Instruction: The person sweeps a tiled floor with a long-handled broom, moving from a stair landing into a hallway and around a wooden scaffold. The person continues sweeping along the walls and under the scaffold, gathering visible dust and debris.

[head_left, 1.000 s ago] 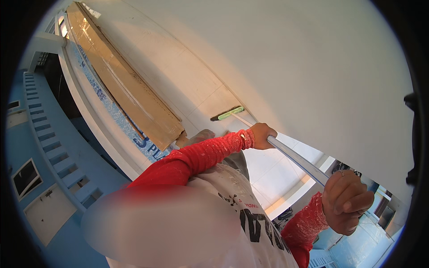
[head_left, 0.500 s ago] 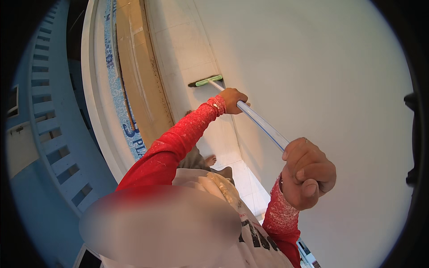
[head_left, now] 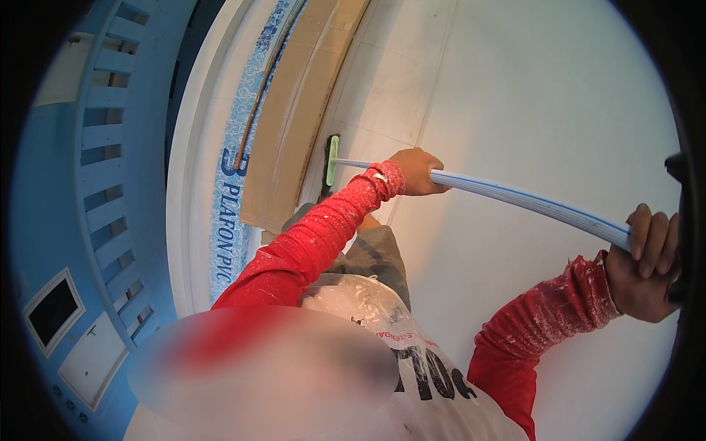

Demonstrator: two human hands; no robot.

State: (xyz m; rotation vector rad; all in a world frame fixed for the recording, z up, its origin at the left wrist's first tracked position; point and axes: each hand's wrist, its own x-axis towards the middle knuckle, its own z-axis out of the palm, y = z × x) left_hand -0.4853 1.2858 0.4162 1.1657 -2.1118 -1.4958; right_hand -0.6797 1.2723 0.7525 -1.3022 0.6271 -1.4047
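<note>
A long broom (head_left: 533,203) with a white, blue-striped pole slants across my view. Its green head (head_left: 333,160) with dark bristles is down on the pale tiled floor, close beside the long cardboard. My left hand (head_left: 418,171) is closed round the lower part of the pole. Near the right rim, my right hand (head_left: 649,268) grips the upper end, its fingers wrapped over it and partly cut off by the dark edge of the picture. Dusty red sleeves cover both my forearms.
Long brown cardboard (head_left: 305,95) lies left of the broom head, next to blue-and-white patterned packaging (head_left: 234,191). Beyond them runs a white ledge (head_left: 187,184). A light blue slatted structure (head_left: 103,173) is at far left. A plain pale wall (head_left: 544,95) rises at the right.
The broom head has swung left, from the wall's foot to the cardboard, and turned upright in view. My right hand has moved right with the pole's upper end; my left shifted slightly right.
</note>
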